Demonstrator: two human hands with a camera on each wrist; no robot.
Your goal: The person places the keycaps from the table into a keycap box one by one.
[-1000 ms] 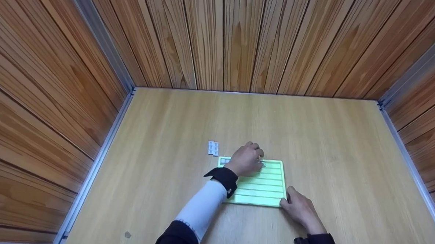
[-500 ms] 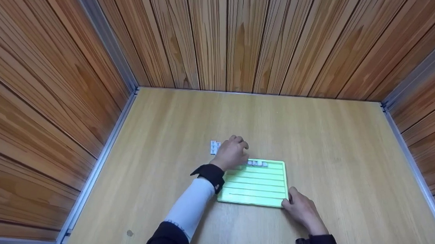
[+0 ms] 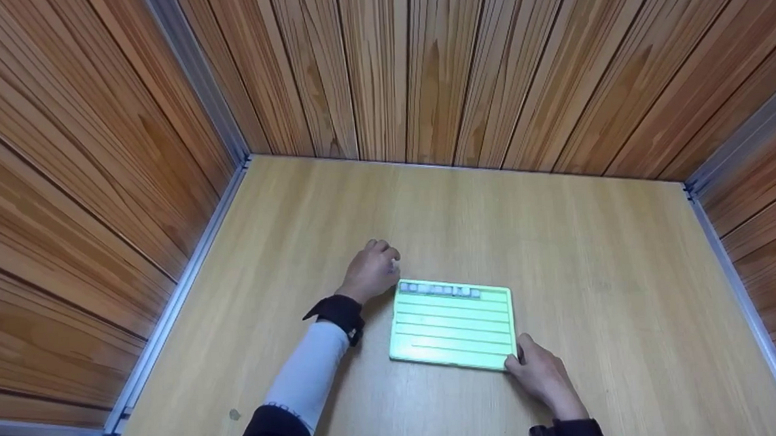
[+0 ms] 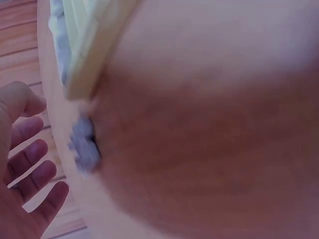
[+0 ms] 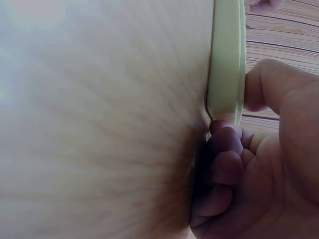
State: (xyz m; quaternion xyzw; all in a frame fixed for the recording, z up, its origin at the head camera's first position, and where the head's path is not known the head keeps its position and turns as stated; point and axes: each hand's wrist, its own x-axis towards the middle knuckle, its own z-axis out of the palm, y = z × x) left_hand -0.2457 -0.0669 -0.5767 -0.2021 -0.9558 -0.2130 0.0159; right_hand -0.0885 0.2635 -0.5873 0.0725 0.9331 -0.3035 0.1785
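Observation:
A light green ridged tray [image 3: 452, 333] lies flat on the table, with a row of small pale blocks [image 3: 438, 290] along its far groove. Just beyond its far left corner, my left hand [image 3: 369, 271] hovers low over the table. In the left wrist view its fingers [image 4: 30, 154] are spread and loosely bent, holding nothing. Close beside them are loose grey, bumpy blocks [image 4: 84, 144], mostly hidden by the hand in the head view. My right hand [image 3: 542, 375] pinches the tray's near right corner, thumb on the rim and curled fingers at its outer side.
Wood-panelled walls [image 3: 453, 71] with metal edge rails [image 3: 187, 279] enclose the wooden table [image 3: 600, 287] at the back and both sides. A small dark spot [image 3: 234, 415] marks the tabletop at the near left.
My left hand has left the tray's far groove and moved left to the loose blocks, now covering them. The block row is uncovered. My right hand keeps its hold on the tray corner.

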